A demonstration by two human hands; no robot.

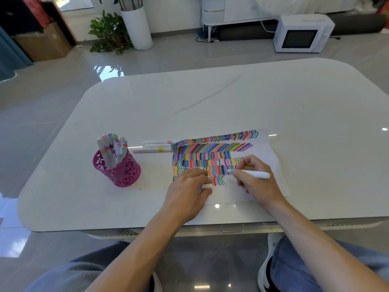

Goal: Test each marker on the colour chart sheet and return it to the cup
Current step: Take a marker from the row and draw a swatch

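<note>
The fingers (247, 163) of my right hand (255, 182) are curled and pinch a white marker (257, 175) near its front end. The marker lies low and nearly flat, its tip pointing left and down at the colour chart sheet (273, 163), close to the right end of the rows of coloured strokes; its back end sticks out to the right past my knuckles. I cannot tell whether the tip actually touches the paper.

My left hand (188, 191) rests on the near left part of the sheet, and its fingers (195, 172) and thumb are bent round a small white cap (207, 185), holding it just above the paper.

The sheet lies flat on the white worktop (210, 98), covered across its left and far parts with bands of short strokes and zigzags in many colours. Just beside its far left corner three white markers (153, 146) lie side by side on the worktop. Left of them stands a pink cut-out cup (124, 171), upright, with a bunch of markers (114, 147) standing in it.

Beyond the worktop, on the floor, are a white microwave (303, 34) and a potted plant (109, 32).
</note>
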